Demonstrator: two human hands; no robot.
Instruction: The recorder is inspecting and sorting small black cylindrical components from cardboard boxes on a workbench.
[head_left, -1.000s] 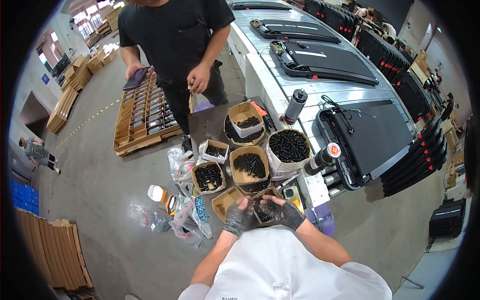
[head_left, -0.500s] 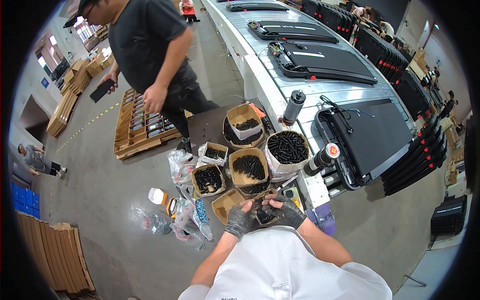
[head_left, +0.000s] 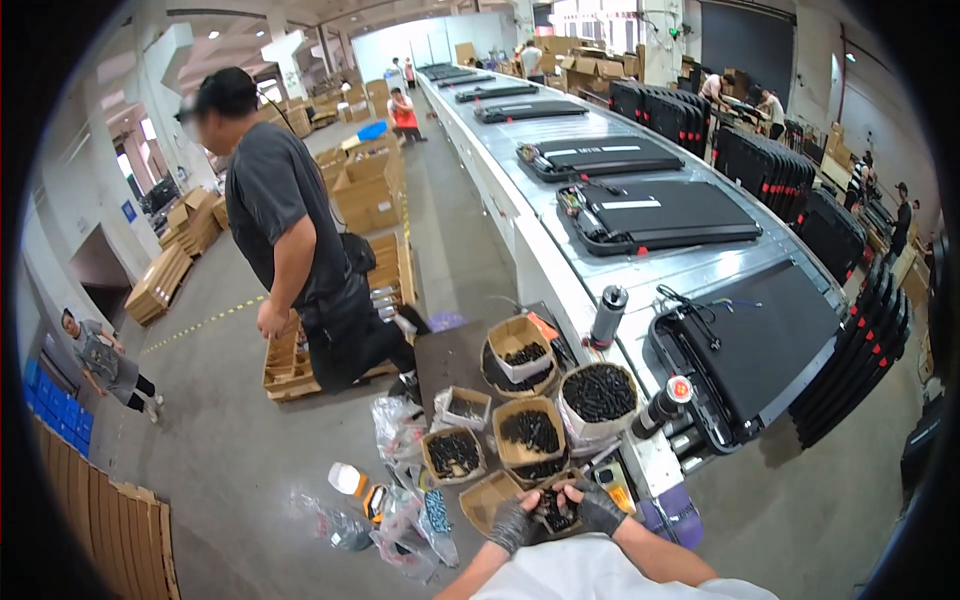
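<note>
A factory assembly hall is shown. A long conveyor line (head_left: 640, 250) is loaded with flat black machine bases (head_left: 670, 212), and further units are stacked upright (head_left: 850, 340) beside it. Cardboard cartons (head_left: 365, 185) and wooden pallets (head_left: 290, 365) are spread over a concrete floor (head_left: 230, 450), open boxes of small black parts (head_left: 530, 432) are set out, and workers are seen along the line.

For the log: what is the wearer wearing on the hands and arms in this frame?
Both the left hand and the right hand wear dark grey, textured work gloves that end at the wrist. The forearms above them are uncovered, and a white short-sleeved top shows at the lower edge. No watch or markings are discernible.
</note>
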